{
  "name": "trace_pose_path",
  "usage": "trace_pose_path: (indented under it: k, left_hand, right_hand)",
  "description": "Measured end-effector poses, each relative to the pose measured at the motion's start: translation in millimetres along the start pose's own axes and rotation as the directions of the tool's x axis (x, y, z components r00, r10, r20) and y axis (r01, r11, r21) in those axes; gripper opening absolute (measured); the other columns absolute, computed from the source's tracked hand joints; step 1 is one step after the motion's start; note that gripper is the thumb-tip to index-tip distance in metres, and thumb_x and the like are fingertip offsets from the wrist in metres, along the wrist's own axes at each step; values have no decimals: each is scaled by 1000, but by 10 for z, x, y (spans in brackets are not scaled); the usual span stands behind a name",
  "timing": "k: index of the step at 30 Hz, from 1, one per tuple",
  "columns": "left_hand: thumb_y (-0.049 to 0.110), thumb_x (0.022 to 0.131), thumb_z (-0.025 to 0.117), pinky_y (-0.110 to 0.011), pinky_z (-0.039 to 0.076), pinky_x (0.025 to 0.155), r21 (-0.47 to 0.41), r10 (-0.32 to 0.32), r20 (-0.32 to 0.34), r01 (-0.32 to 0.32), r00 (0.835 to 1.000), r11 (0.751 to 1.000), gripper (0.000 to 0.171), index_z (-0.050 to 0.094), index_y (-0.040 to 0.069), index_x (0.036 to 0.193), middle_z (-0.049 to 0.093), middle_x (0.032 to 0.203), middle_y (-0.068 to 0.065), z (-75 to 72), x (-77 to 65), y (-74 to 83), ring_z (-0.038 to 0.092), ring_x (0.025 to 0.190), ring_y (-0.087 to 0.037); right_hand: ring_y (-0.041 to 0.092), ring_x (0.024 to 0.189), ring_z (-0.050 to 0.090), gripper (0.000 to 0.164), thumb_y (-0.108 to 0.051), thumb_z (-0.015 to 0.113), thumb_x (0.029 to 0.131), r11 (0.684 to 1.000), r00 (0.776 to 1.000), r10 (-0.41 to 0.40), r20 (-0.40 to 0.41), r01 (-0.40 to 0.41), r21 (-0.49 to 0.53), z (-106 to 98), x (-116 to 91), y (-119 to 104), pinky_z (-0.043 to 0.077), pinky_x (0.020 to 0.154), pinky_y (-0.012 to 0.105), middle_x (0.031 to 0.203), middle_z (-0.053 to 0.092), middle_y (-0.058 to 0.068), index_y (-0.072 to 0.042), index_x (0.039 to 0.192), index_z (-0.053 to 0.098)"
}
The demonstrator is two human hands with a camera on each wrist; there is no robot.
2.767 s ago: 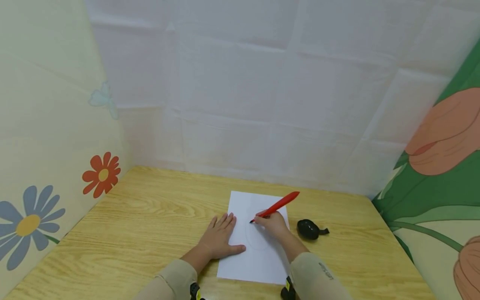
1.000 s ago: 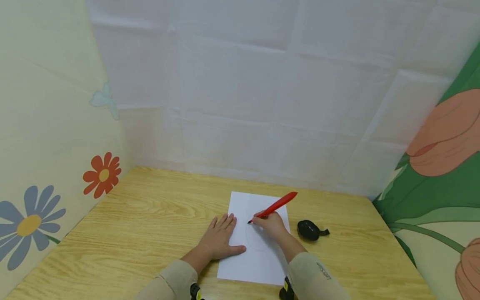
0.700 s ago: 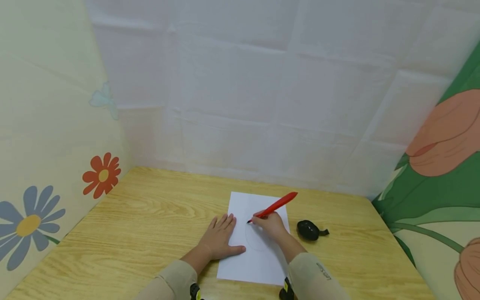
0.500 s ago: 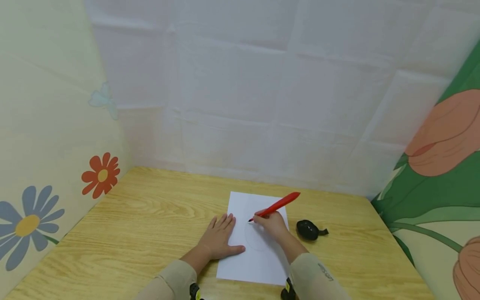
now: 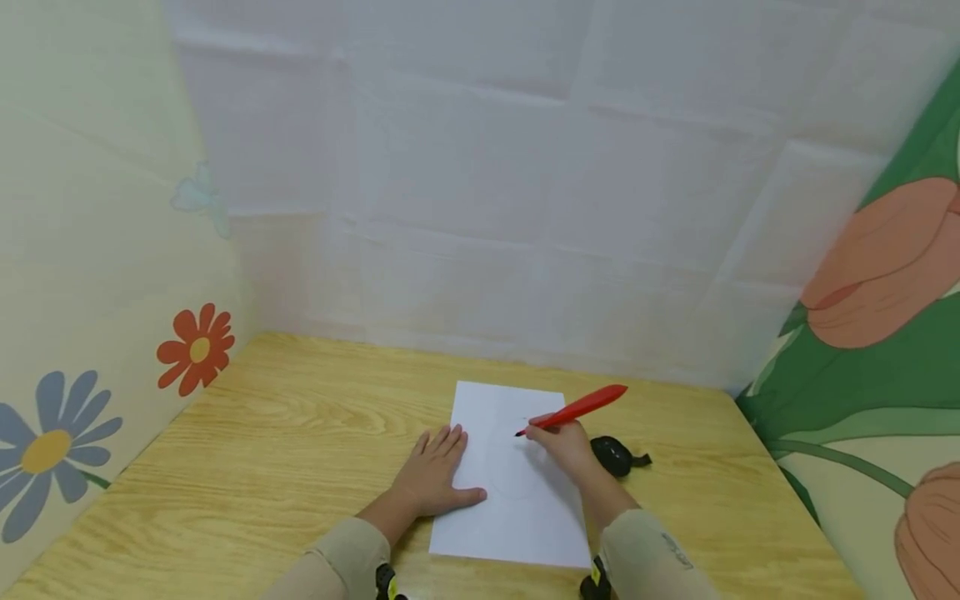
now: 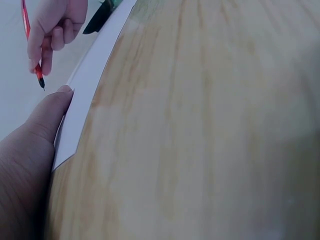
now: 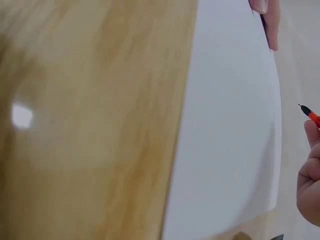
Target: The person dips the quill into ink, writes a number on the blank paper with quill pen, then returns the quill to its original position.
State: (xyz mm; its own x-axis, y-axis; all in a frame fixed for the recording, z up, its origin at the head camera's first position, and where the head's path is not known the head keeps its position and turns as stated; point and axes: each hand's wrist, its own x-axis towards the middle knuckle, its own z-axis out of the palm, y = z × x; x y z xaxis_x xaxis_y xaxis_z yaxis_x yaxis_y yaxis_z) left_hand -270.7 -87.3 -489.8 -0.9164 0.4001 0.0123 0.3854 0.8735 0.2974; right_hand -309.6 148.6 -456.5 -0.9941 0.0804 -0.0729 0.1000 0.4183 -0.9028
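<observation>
A white sheet of paper (image 5: 510,529) lies on the wooden table. My left hand (image 5: 435,479) rests flat over its left edge, fingers straight and thumb spread onto the sheet. My right hand (image 5: 570,454) pinches a red pen (image 5: 592,404) with a black tip, over the upper right part of the paper. In the right wrist view, the pen's tip (image 7: 306,111) points out from the curled fingers. A faint curved line (image 5: 513,497) shows on the sheet, partly lost to the pale light. The left wrist view shows the left thumb (image 6: 47,115) at the paper's edge.
Right of the paper, partly behind the right hand, lies a glossy black rounded object (image 5: 613,457) with a short tail. A white cloth (image 5: 465,208) hangs behind the table (image 5: 322,408), with flower-printed sheets on both sides.
My right hand has moved right and slightly up the sheet, carrying the pen tip away from the curved line. It now overlaps the black object. My left hand has stayed on the paper.
</observation>
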Motion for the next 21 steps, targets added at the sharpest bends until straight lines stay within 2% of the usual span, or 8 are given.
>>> trace_pose_path:
  k: [11, 15, 19, 21]
  left_hand:
    - [73, 83, 54, -54, 11, 123, -5, 15, -14, -15, 1000, 1000, 102, 30, 2, 153, 25, 162, -14, -19, 10, -4, 19, 152, -31]
    - [73, 83, 55, -54, 11, 123, -8, 20, -16, -20, 1000, 1000, 103, 30, 1, 152, 25, 162, -15, -16, 5, -2, 20, 152, -31]
    - [73, 83, 55, -55, 10, 123, -14, 23, -16, -23, 1000, 1000, 103, 30, 1, 152, 25, 162, -15, 10, 14, -14, 19, 152, -32]
    - [73, 83, 55, -55, 9, 123, -15, 19, -14, -19, 1000, 1000, 103, 30, 1, 153, 25, 162, -14, 17, 19, -10, 19, 152, -32]
  right_hand:
    - [20, 89, 58, 26, -20, 71, 89, 999, 997, 24, -69, -22, 31, -268, -26, 61, 47, 75, 29, 103, 74, 10, -4, 110, 72]
    - [20, 92, 60, 27, -18, 70, 90, 999, 996, 6, -84, -3, 39, -372, -54, 86, 47, 77, 27, 100, 75, 9, -1, 111, 71]
    - [17, 91, 60, 29, -18, 70, 90, 1000, 995, -8, -102, 10, 16, -481, -102, 136, 47, 79, 26, 102, 75, 10, 0, 112, 71]
    - [14, 87, 60, 30, -19, 71, 89, 1000, 993, -23, -116, 24, 3, -544, -126, 165, 47, 75, 25, 102, 75, 11, 1, 112, 71]
